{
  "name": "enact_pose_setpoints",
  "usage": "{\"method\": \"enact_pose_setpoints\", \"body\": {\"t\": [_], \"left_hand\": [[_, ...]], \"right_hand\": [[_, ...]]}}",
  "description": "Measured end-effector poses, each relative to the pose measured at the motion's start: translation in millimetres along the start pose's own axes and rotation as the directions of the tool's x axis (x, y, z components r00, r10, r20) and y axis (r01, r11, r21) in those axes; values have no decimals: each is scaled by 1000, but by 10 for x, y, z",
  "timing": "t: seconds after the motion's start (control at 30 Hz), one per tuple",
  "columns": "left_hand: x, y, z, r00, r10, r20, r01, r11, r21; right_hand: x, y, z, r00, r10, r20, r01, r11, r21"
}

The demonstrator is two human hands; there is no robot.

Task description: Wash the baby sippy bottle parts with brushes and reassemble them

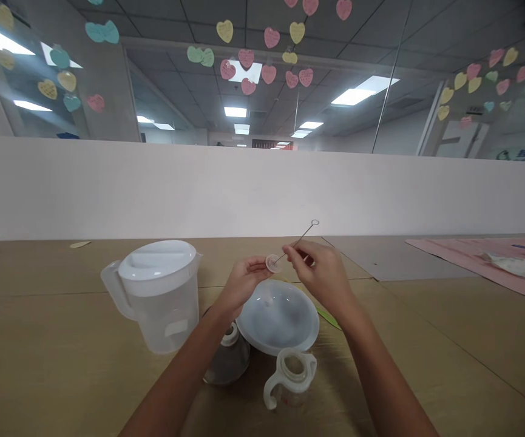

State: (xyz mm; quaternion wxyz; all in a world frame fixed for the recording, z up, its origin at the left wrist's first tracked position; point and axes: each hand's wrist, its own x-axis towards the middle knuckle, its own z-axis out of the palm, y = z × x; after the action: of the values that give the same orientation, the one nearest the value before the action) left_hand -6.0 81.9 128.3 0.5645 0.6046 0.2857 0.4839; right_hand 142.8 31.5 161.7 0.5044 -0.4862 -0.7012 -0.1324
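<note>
Between the fingers of my left hand point(244, 280) is a small round whitish disc point(273, 263), held up above the bowl. My right hand point(319, 270) pinches a thin metal rod point(305, 232) with a ring at its upper end; the rod's lower end meets the disc. Below both hands sits a pale translucent bowl point(278, 317). In front of the bowl stands a small clear container with a white handled collar point(295, 366). A dark translucent vessel with a white neck point(229, 358) is partly hidden by my left forearm.
A lidded translucent pitcher point(164, 297) stands left of my left forearm. Something long and green point(329, 317) lies right of the bowl. A pink cloth point(462, 258) with items on it covers the far right. A white wall point(198, 188) rises behind the table point(39, 340).
</note>
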Motion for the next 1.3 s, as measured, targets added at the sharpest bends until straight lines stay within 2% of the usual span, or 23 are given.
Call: {"method": "enact_pose_setpoints", "body": {"t": [0.17, 0.23, 0.33, 0.4, 0.53, 0.63, 0.77, 0.9, 1.03, 1.13, 1.2, 1.3], "left_hand": [[1, -36, 50, 1000, 11, 20, -10, 1000, -21], [13, -59, 52, 1000, 27, 15, -27, 999, -27], [25, -69, 41, 998, 65, -11, -65, 998, -3], [23, -59, 39, 996, 93, -3, -93, 995, 31], [0, -38, 59, 988, 101, 114, -118, 981, 153], [-17, -31, 74, 980, 99, 174, -144, 953, 266], [-39, -15, 90, 967, 116, 226, -180, 941, 287], [-100, 26, 152, 982, 103, 158, -137, 966, 220], [-139, 52, 217, 990, 119, 81, -129, 982, 138], [-113, 58, 184, 988, 152, -19, -151, 987, 54], [-87, 71, 126, 985, 160, -66, -156, 986, 57], [-68, 105, 45, 994, 105, -17, -101, 985, 140]], "right_hand": [[11, 29, 215, 989, 39, 141, -30, 998, -59], [13, 40, 241, 980, 46, 193, -35, 998, -60], [11, 53, 211, 975, 71, 212, -59, 996, -60], [10, 56, 161, 980, 77, 185, -70, 997, -46], [6, 14, 36, 993, 83, 89, -87, 996, 38], [0, -55, -43, 994, 100, -44, -94, 989, 112], [-9, -103, -42, 984, 78, -163, -60, 992, 113], [-14, -67, 58, 990, -24, -139, 25, 1000, 11], [-10, -13, 111, 991, -62, -116, 61, 998, -11], [-1, 19, 112, 995, -55, -83, 57, 998, 20], [6, 36, 111, 998, -34, -48, 36, 999, 38], [14, 56, 107, 999, 46, -6, -45, 990, 137]]}}
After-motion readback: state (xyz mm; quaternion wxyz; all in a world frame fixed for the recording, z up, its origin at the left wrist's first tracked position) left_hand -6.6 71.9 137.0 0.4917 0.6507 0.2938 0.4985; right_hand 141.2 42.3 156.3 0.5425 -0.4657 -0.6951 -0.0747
